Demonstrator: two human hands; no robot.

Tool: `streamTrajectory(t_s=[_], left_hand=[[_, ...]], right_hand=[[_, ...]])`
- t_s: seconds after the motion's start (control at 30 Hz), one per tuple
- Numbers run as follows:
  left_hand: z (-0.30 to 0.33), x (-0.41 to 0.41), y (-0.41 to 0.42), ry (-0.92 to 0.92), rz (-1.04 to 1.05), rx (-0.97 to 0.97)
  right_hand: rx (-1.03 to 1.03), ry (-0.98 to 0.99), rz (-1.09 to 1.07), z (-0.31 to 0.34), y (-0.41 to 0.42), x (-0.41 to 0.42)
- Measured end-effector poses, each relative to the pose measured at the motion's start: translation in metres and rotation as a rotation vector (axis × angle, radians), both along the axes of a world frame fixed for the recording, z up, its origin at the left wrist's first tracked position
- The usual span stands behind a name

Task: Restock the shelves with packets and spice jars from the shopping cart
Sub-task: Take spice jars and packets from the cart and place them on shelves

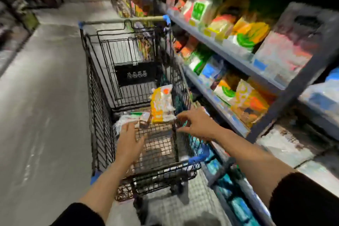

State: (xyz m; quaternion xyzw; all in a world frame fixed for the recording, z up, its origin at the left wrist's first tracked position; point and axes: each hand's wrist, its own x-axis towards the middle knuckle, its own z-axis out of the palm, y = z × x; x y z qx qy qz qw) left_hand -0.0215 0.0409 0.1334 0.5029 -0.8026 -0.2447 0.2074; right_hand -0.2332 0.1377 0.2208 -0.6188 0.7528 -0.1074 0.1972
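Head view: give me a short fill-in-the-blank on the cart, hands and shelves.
1. Both hands reach into the black wire ____.
2. The shelves stand on the person's ____ side.
3. The packet standing upright in the cart is mostly ____ and white.
4. The left hand and right hand are both ____, holding nothing.

Missing words: cart; right; yellow; open

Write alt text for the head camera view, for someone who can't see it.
Two open hands, left hand and right hand, reach into a black wire shopping cart holding a yellow and white packet, beside grey shelves of packets.
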Motion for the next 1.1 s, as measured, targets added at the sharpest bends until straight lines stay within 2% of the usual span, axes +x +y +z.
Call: streamTrajectory(t_s=[0.17, 0.37, 0.57, 0.67, 0.83, 1.1], left_hand=[[-0.055, 0.002, -0.029, -0.217, -0.121, 0.216], [-0.1, -0.02, -0.045, -0.293, -0.265, 0.404], [-0.128, -0.041, -0.044, -0.386, -0.296, 0.484], [-0.15, -0.047, -0.039, -0.493, -0.36, 0.571], [-0.19, -0.056, -0.043, -0.651, -0.537, 0.67], [-0.247, -0.069, -0.038, -0.66, -0.678, 0.769]], right_hand=[[0.177, -0.048, 0.012, -0.068, -0.05, 0.003], [0.409, -0.089, 0.031, -0.129, -0.082, -0.01], [0.639, 0.124, 0.232, -0.184, -0.094, -0.021], [0.749, 0.243, 0.375, -0.212, -0.086, -0.02], [0.813, 0.363, 0.42, -0.246, -0.073, -0.017], [0.776, 0.52, 0.539, -0.268, -0.068, -0.022]])
